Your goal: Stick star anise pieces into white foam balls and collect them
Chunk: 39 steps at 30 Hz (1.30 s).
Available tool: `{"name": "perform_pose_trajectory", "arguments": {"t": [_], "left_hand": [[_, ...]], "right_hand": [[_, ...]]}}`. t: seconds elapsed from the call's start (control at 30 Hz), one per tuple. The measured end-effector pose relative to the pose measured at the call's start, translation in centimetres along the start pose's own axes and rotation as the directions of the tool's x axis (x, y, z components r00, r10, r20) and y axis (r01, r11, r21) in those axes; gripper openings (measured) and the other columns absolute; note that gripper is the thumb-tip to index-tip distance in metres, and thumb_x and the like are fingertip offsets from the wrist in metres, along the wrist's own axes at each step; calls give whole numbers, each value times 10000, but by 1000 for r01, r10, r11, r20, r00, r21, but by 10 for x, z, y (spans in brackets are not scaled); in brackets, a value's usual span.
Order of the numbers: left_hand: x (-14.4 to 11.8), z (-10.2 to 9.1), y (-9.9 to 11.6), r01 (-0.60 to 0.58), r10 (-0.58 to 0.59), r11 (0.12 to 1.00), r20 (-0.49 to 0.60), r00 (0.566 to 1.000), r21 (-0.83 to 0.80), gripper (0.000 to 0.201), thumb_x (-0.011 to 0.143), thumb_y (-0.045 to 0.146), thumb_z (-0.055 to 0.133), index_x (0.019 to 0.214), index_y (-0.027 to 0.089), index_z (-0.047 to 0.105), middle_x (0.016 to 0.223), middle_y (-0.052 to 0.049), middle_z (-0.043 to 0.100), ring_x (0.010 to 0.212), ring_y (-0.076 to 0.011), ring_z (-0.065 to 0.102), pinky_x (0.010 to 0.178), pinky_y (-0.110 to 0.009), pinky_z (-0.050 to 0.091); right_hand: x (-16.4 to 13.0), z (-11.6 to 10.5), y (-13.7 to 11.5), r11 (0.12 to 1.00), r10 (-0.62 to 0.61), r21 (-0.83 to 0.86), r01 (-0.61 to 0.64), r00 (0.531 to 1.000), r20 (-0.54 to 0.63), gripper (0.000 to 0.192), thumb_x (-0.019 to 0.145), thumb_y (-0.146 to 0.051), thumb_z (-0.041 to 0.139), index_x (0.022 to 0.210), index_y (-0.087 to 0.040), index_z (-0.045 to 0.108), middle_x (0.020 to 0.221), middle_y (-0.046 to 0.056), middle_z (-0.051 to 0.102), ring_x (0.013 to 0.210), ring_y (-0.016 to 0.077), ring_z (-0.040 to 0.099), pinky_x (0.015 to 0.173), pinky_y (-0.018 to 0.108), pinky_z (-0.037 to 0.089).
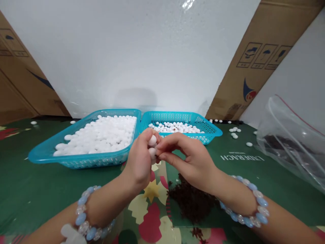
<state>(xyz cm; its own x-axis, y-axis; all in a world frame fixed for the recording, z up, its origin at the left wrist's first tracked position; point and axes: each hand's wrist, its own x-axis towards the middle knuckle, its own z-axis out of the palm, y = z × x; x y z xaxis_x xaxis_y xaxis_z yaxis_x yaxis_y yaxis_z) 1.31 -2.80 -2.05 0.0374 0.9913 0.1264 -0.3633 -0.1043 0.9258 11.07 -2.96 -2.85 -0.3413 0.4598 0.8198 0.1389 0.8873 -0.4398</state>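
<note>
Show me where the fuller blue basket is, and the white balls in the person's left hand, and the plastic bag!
fuller blue basket (45,150): head view, on its bare front-left rim.
white balls (152,140): head view, on the upper ball held in the left hand's fingers.
plastic bag (291,135): head view, on its clear side wall.

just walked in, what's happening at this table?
A person's left hand holds a few white beads between its fingers, and the right hand pinches at them. Behind the hands sit two teal baskets: the left basket is heaped with white beads, the right basket holds fewer. A dark brown pile lies on the green table cover, and a clear bag sits at right.
</note>
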Motion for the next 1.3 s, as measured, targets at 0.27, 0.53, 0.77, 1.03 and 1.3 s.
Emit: {"name": "perform_pose_trajectory", "arguments": {"t": [0.27,0.53,0.77,1.03,1.3], "left_hand": [[0,-5,-3,-124,119,985,53,992,117,218,606,213,327,403,145,366,351,61,296,313,-20,253,282,-113,221],[-4,-4,1,-336,299,909,176,938,248,181,650,213,326,481,167,371,427,44,304,384,-52,273,344,-158,256],[-7,-4,0,-342,306,918,190,933,200,136,644,258,348,543,183,399,474,41,325,404,-57,282,353,-162,266],[-11,-3,0,-332,300,925,182,937,186,165,647,313,364,542,192,403,482,44,325,416,-62,285,352,-159,265],[-13,-3,4,-333,308,928,155,939,168,152,644,284,369,539,183,411,478,44,336,401,-51,290,338,-138,268]], "right_hand": [[0,2,0,1000,-17,-2,17,1000,-3,143,641,4,427,661,-137,437,608,-13,534,572,36,506,520,92,415],[0,0,-4,997,-67,-42,66,997,-26,160,645,5,426,635,-154,415,575,-37,537,547,19,512,505,59,423],[0,1,-9,974,-142,-187,126,987,-76,146,665,-6,421,627,-147,430,571,-36,559,549,18,520,497,53,413],[-3,0,-11,955,-151,-262,135,988,-40,163,655,19,413,718,-126,449,621,-27,565,564,31,509,523,82,410],[-6,3,-15,950,-154,-281,139,988,-32,153,699,-20,367,772,-141,429,699,-21,551,665,29,492,581,72,408]]}}
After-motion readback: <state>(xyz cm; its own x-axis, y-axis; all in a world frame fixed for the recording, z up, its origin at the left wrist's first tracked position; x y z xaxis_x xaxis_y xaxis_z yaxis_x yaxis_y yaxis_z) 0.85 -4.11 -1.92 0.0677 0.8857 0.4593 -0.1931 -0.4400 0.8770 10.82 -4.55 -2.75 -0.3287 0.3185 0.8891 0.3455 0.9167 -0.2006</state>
